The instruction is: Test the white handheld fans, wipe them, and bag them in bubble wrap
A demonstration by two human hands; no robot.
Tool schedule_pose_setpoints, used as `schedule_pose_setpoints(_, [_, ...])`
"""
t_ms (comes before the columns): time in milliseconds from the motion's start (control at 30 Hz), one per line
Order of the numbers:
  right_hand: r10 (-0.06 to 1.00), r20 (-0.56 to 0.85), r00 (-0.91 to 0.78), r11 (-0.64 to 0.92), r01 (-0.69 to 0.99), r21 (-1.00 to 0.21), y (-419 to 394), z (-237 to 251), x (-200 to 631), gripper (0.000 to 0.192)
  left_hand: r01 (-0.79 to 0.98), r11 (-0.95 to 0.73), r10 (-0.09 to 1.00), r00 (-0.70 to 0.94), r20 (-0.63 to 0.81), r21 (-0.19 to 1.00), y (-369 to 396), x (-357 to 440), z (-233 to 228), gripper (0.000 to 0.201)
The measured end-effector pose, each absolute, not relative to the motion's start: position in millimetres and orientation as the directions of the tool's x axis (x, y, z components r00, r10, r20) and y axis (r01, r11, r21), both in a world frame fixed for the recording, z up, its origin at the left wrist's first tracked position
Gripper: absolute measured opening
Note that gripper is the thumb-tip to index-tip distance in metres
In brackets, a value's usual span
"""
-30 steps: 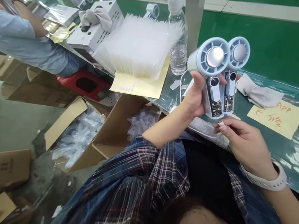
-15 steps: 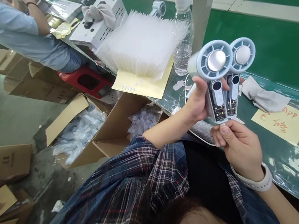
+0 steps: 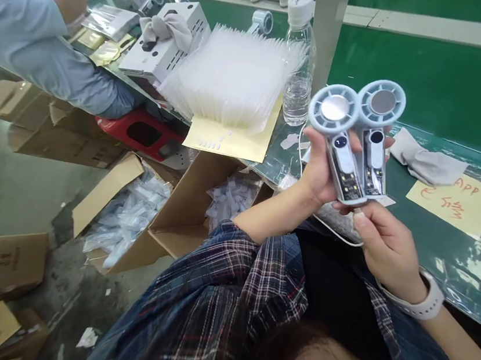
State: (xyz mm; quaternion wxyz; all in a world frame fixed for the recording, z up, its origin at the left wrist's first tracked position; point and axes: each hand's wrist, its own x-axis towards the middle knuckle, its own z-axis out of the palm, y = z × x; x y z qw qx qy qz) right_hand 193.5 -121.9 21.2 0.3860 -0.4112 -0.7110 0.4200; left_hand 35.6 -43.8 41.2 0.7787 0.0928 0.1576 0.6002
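Two light-blue handheld fans stand side by side in my left hand [image 3: 318, 167], its thumb along the near one and fingers behind them. The left fan [image 3: 347, 170] has a shiny silver disc in its round head and a small lit mark on its dark display. Its neighbour, the right fan [image 3: 374, 163], shows a dark display. Both handles are see-through, with circuit boards inside. My right hand [image 3: 386, 244] pinches the plug of a white cable [image 3: 332, 230] at the bottom of the left fan. Whether the plug is fully seated is hidden by the fingers.
A water bottle [image 3: 296, 62] stands beside a stack of clear plastic sleeves [image 3: 232, 76]. A grey cloth [image 3: 426, 157] and a yellow note [image 3: 456, 206] lie to the right. Open cartons [image 3: 185, 227] hold bagged parts. A co-worker's sleeve [image 3: 41, 58] is at upper left.
The fans have turned to face me more squarely, their heads lower and leaning apart. A mark now shows on the left fan's display. My right hand stays at its base with the cable.
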Motion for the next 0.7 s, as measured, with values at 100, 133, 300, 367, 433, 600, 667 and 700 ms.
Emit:
schedule_pose_setpoints(100, [0.931, 0.236, -0.278, 0.308, 0.256, -0.916, -122.1, 20.3, 197.1, 0.039, -0.921, 0.26, 0.963, 0.226, -0.145, 0.29, -44.9, 34.5, 44.3, 0.101])
schedule_pose_setpoints(133, [0.949, 0.202, -0.243, 0.264, 0.261, -0.929, -122.5, 19.8, 197.8, 0.036, -0.914, 0.267, 0.962, 0.233, -0.143, 0.305, -44.7, 34.8, 42.1, 0.102])
schedule_pose_setpoints(300, [0.991, 0.025, -0.129, 0.028, 0.02, -0.999, -128.0, 16.2, 190.7, 0.04, -0.838, 0.246, 0.968, 0.235, -0.085, 0.487, -42.3, 42.8, 18.8, 0.111])
schedule_pose_setpoints(367, [0.993, -0.004, -0.115, -0.021, -0.147, -0.989, -129.2, 13.2, 185.1, 0.041, -0.81, 0.233, 0.973, 0.196, -0.126, 0.538, -42.0, 46.3, 13.5, 0.113])
schedule_pose_setpoints(433, [0.993, -0.015, -0.114, -0.039, -0.206, -0.978, -128.5, 10.1, 182.7, 0.039, -0.797, 0.237, 0.969, 0.157, -0.188, 0.556, -42.1, 47.9, 13.4, 0.113])
schedule_pose_setpoints(600, [0.974, 0.128, -0.185, 0.154, 0.138, -0.978, -123.2, 13.9, 199.6, 0.035, -0.803, 0.149, 0.981, 0.047, -0.189, 0.577, -40.2, 42.8, 26.3, 0.106])
schedule_pose_setpoints(667, [0.944, 0.262, -0.198, 0.306, 0.242, -0.921, -120.3, 19.5, 210.9, 0.038, -0.802, 0.075, 0.989, -0.016, -0.146, 0.593, -39.8, 38.9, 32.0, 0.095])
schedule_pose_setpoints(700, [0.93, 0.328, -0.168, 0.365, 0.306, -0.879, -117.4, 21.6, 216.6, 0.037, -0.795, 0.05, 0.992, -0.031, -0.123, 0.605, -40.6, 37.3, 33.9, 0.088])
